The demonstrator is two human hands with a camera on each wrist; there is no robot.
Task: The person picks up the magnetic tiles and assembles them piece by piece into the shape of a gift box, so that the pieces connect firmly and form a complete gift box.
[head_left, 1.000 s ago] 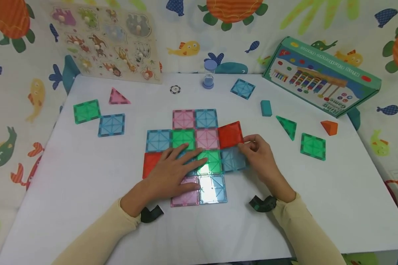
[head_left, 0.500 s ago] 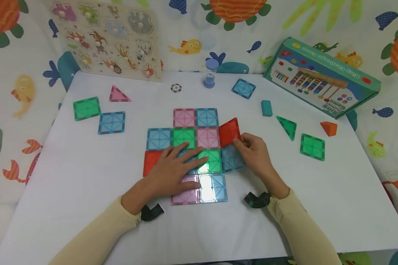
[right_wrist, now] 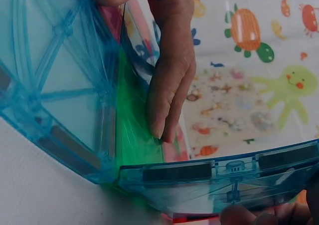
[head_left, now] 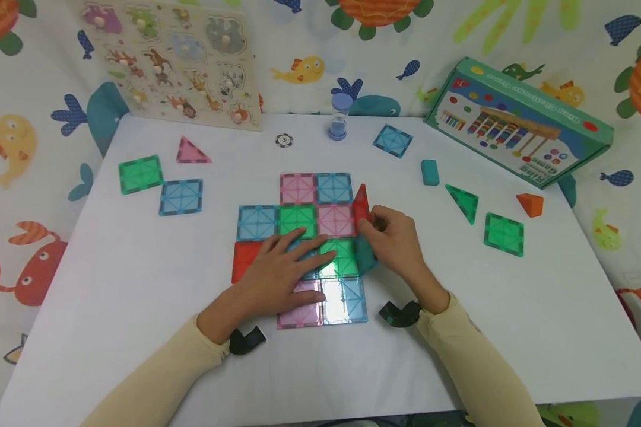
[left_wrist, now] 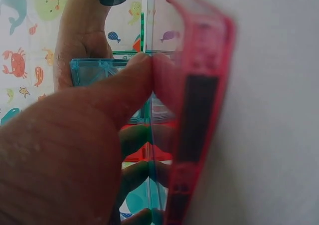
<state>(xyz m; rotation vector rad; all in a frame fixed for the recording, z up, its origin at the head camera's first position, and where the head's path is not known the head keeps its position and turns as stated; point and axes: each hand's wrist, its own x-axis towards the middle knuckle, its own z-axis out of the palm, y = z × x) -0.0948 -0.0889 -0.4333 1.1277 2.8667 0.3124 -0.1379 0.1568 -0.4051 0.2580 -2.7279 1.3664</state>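
Square magnetic tiles lie joined flat in the middle of the table. Over them my left hand [head_left: 272, 281] rests with fingers spread, its thumb on a pink tile [left_wrist: 204, 50] in the left wrist view. At the right side of the layout, my right hand [head_left: 397, 246] pinches a red tile [head_left: 361, 201], which stands nearly upright beside a pink tile [head_left: 335, 220]. Just in front of it, a blue tile [head_left: 365, 256] is also tilted up, next to a flat green tile [head_left: 342, 258]. The right wrist view shows that blue tile [right_wrist: 214, 190] raised, fingertips behind it.
Loose tiles lie left, including a pink triangle [head_left: 191, 150] and a green square [head_left: 140, 174]. Right are a green triangle [head_left: 462, 203], a green square [head_left: 504, 234], a teal block [head_left: 430, 172] and an orange block [head_left: 530, 205]. A sand timer [head_left: 339, 118], game box [head_left: 518, 124] and animal puzzle [head_left: 176, 65] stand behind.
My right hand has moved left, swinging the red tile from nearly flat to nearly upright. The blue tile in front of it has tilted up too. My left hand stays in place.
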